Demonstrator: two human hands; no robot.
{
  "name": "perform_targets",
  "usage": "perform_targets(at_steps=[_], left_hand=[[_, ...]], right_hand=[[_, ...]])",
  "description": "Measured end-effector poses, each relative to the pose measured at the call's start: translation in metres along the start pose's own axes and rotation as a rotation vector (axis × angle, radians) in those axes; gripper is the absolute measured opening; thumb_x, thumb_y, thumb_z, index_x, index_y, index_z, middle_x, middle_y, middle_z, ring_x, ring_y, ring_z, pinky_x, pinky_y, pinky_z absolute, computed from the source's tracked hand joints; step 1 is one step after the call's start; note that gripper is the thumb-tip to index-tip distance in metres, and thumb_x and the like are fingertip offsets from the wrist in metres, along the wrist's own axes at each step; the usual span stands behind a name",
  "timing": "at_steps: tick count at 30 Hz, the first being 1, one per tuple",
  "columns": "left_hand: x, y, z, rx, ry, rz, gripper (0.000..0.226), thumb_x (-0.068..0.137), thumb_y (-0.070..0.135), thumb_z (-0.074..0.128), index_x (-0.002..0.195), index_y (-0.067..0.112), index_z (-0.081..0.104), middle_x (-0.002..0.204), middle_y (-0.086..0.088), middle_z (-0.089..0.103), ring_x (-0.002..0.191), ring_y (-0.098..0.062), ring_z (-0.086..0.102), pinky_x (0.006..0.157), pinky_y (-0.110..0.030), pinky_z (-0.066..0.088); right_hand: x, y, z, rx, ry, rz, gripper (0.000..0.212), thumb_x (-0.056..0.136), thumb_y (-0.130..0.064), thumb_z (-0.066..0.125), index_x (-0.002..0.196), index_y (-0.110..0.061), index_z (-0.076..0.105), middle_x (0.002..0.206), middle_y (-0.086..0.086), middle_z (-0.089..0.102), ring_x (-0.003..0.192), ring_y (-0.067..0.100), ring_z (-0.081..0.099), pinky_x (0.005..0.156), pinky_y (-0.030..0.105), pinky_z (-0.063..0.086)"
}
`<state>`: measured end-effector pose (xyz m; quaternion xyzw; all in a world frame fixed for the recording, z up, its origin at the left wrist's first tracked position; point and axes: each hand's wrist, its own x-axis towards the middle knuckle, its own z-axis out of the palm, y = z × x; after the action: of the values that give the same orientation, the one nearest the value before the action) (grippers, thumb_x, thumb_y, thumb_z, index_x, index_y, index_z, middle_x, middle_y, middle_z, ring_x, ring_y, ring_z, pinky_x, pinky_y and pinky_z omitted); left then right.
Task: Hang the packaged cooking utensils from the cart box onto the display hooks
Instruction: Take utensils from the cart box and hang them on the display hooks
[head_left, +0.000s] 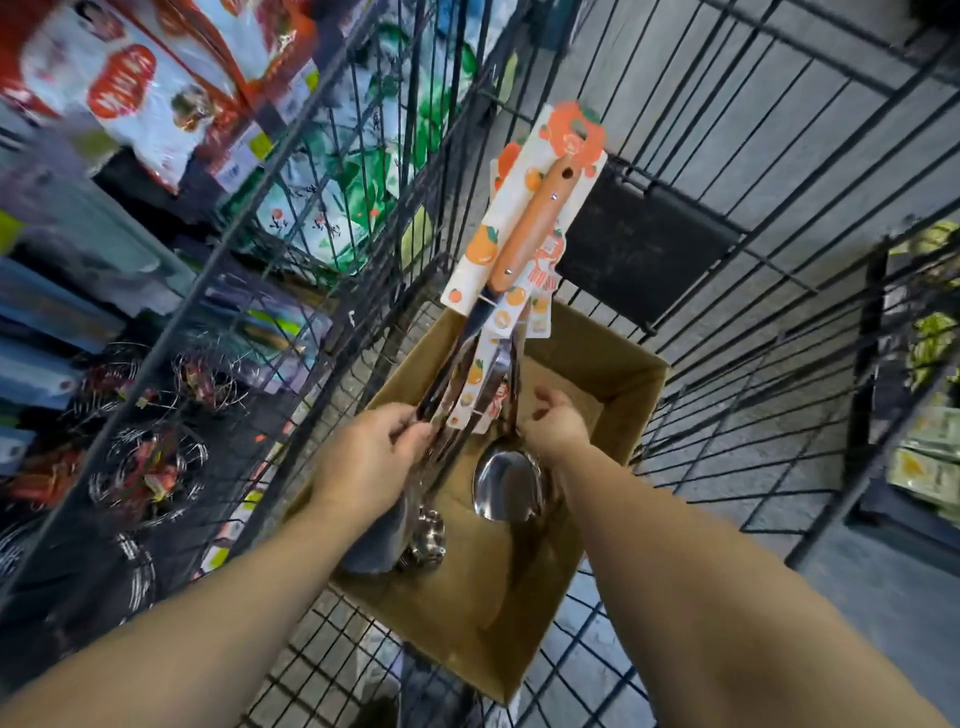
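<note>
A bundle of packaged utensils (524, 228) with orange wooden handles and fruit-printed cards stands upright above the cardboard box (597, 364) in the cart. My left hand (371, 460) grips the bundle's steel shafts from the left. My right hand (553, 423) pinches the shafts from the right, just above a shiny ladle bowl (506, 483). More steel utensil heads (428, 535) hang low inside the box beneath my left hand.
The black wire cart (727, 291) surrounds the box on all sides. Left of it, display shelves hold packaged goods (130, 88) and coiled wire items (150, 473). A wire rack with packets (930, 467) stands at the right. Grey floor shows beyond.
</note>
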<state>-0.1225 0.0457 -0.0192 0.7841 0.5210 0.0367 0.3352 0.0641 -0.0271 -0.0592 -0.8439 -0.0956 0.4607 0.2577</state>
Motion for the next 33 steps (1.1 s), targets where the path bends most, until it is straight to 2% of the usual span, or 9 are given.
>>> perform_targets(at_steps=[4,7,12,16,20,23,26,29,33], left_hand=[[0.005,-0.020,0.000,-0.057,0.055,-0.009,0.014,0.087,0.038,0.062,0.091,0.026,0.068,0.082,0.006,0.068,0.078,-0.020,0.062,0.068,-0.035,0.050],[0.002,-0.018,-0.007,-0.061,0.070,-0.006,0.019,0.088,0.037,0.062,0.071,0.031,0.056,0.062,0.013,0.057,0.067,-0.019,0.055,0.056,-0.029,0.039],[-0.014,0.003,-0.031,-0.112,0.095,-0.034,0.020,0.087,0.039,0.062,0.072,0.027,0.061,0.067,0.006,0.062,0.069,-0.021,0.057,0.059,-0.031,0.044],[-0.035,0.026,-0.065,-0.161,0.152,0.041,0.039,0.087,0.034,0.064,0.056,0.026,0.042,0.051,0.005,0.045,0.061,-0.023,0.047,0.054,-0.030,0.030],[-0.066,0.046,-0.113,-0.213,0.216,0.081,0.020,0.088,0.037,0.062,0.077,0.020,0.064,0.066,0.000,0.063,0.070,-0.028,0.060,0.055,-0.030,0.033],[-0.108,0.064,-0.161,-0.257,0.335,0.125,0.022,0.089,0.035,0.061,0.089,0.015,0.069,0.077,-0.007,0.068,0.077,-0.030,0.062,0.056,-0.030,0.029],[-0.169,0.073,-0.217,-0.319,0.467,0.125,0.027,0.089,0.034,0.062,0.094,0.008,0.069,0.087,-0.014,0.069,0.086,-0.032,0.063,0.065,-0.034,0.040],[-0.244,0.069,-0.274,-0.346,0.623,0.132,0.025,0.090,0.029,0.062,0.086,0.005,0.065,0.080,-0.016,0.063,0.080,-0.031,0.060,0.065,-0.035,0.035],[-0.353,0.053,-0.348,-0.316,0.864,0.123,0.023,0.089,0.030,0.062,0.085,0.008,0.066,0.079,-0.012,0.064,0.081,-0.031,0.059,0.066,-0.033,0.035]], right_hand=[[0.013,0.006,0.021,-0.186,-0.044,-0.050,0.035,0.094,-0.016,0.055,0.128,-0.014,0.054,0.118,0.009,0.062,0.108,0.025,0.058,0.083,0.022,0.038],[0.011,0.015,0.020,-0.145,0.086,-0.042,0.024,0.095,-0.014,0.051,0.117,-0.013,0.060,0.105,0.007,0.063,0.104,0.027,0.060,0.084,0.028,0.043],[-0.038,0.009,0.004,-0.060,0.174,-0.098,0.020,0.095,-0.013,0.050,0.112,-0.014,0.061,0.102,0.005,0.065,0.095,0.023,0.059,0.082,0.032,0.046],[-0.098,-0.009,-0.008,0.026,0.213,-0.188,0.017,0.097,-0.012,0.049,0.109,-0.016,0.060,0.099,-0.001,0.064,0.094,0.019,0.060,0.085,0.029,0.045],[-0.172,-0.032,-0.021,0.037,0.252,-0.295,0.020,0.097,-0.018,0.051,0.115,-0.015,0.058,0.109,0.000,0.066,0.102,0.020,0.061,0.094,0.032,0.047],[-0.237,-0.057,-0.032,-0.017,0.266,-0.471,0.017,0.096,-0.023,0.050,0.110,-0.016,0.057,0.104,0.000,0.067,0.094,0.020,0.062,0.084,0.031,0.048],[-0.309,-0.088,-0.037,-0.078,0.266,-0.674,0.016,0.098,-0.021,0.050,0.108,-0.010,0.053,0.091,-0.002,0.059,0.086,0.020,0.055,0.075,0.026,0.038],[-0.395,-0.114,-0.030,-0.104,0.256,-0.900,0.022,0.097,-0.019,0.050,0.115,-0.006,0.054,0.099,0.004,0.059,0.095,0.025,0.057,0.077,0.026,0.037],[-0.516,-0.131,0.006,-0.101,0.168,-1.139,0.015,0.094,-0.015,0.053,0.107,-0.010,0.055,0.096,0.009,0.064,0.083,0.028,0.058,0.078,0.038,0.048]])
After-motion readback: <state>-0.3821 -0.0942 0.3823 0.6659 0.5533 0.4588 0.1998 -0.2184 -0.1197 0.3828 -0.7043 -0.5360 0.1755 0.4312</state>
